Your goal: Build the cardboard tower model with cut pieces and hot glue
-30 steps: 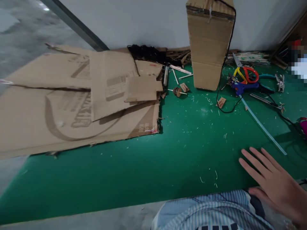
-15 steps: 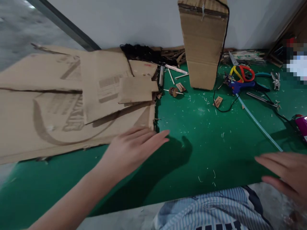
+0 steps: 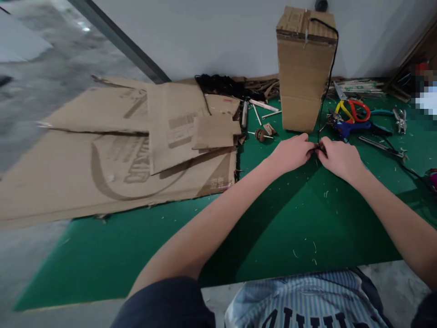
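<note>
A tall cardboard box point(image 3: 303, 82) stands upright at the back of the green table. From its top a black cord point(image 3: 330, 75) hangs down the right side to my fingers. My left hand point(image 3: 294, 151) pinches the cord just in front of the box's base. Close beside it, my right hand point(image 3: 339, 157) is closed on the cord too, the fingertips of both hands almost touching. The cord's lower end and any small piece near it are hidden by my fingers.
Flat cardboard sheets point(image 3: 191, 164) cover the table's left part. Right of the box lie scissors point(image 3: 353, 109), a blue-handled tool point(image 3: 348, 127), pliers point(image 3: 400, 120) and a slim metal tool point(image 3: 380, 146). A small spool on a stick point(image 3: 261, 135) lies left of the box.
Both hands have moved forward and together, from apart over the table to the cord before the box, and closed on it. The view has shifted, showing more of the box's top.
</note>
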Motion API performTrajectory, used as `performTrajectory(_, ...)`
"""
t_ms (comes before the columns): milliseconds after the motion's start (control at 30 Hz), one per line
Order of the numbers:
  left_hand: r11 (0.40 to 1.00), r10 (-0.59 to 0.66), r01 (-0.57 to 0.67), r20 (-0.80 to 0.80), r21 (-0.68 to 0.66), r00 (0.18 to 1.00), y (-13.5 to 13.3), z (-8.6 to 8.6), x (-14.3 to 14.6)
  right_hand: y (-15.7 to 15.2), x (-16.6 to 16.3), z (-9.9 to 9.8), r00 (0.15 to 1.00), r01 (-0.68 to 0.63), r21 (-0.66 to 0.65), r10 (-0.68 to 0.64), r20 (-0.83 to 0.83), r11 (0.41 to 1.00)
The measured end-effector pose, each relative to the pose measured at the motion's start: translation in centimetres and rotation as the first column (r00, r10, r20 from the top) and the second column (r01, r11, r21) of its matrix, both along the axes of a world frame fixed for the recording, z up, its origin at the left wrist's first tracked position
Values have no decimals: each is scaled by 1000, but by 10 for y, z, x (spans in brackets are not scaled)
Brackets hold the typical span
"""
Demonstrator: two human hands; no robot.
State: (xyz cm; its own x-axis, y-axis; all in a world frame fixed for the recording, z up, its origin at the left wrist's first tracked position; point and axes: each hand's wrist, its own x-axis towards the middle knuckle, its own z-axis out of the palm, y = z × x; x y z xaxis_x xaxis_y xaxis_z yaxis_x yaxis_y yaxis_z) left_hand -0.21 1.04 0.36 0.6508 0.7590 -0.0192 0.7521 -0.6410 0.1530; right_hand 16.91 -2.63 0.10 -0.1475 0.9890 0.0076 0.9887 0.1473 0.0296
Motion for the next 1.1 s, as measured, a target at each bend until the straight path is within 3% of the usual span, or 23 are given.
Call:
performTrajectory(133,994,-38,41,-24,101,999,-4,-5,-1,-2,10,-4,994,69,130,-57,-97,989)
performTrajectory(233,979,-39,46,-41,196,998,-6,-7,-1,-3,13,1,991,81,249,-51,-127,965)
performTrajectory(367,974,-34,30,14,223,999,-4,-3,-2,-5,19,12,991,98,387,-55,-122,917)
performTrajectory(467,956,64,-123,220,268,973,3,8,-10,-5,24,13,982,119,461,-37,-183,880)
performTrajectory(600,850,146,-403,583,340,799,19,26,-29,-7,20,3,960,74,455,60,-274,887)
performTrajectory(700,837,158,-465,688,287,708,27,35,-43,-11,10,-7,956,14,508,137,-258,861)
performTrajectory(833,952,187,-302,694,46,696,31,39,-51,-15,1,-18,949,-92,576,247,-197,812)
performTrajectory(933,969,235,-222,695,-110,679,30,40,-48,-13,0,-24,953,-70,570,223,-204,818)
performTrajectory(1100,963,242,-250,718,-98,652,24,40,-37,-12,2,-26,950,-50,566,214,-226,823)
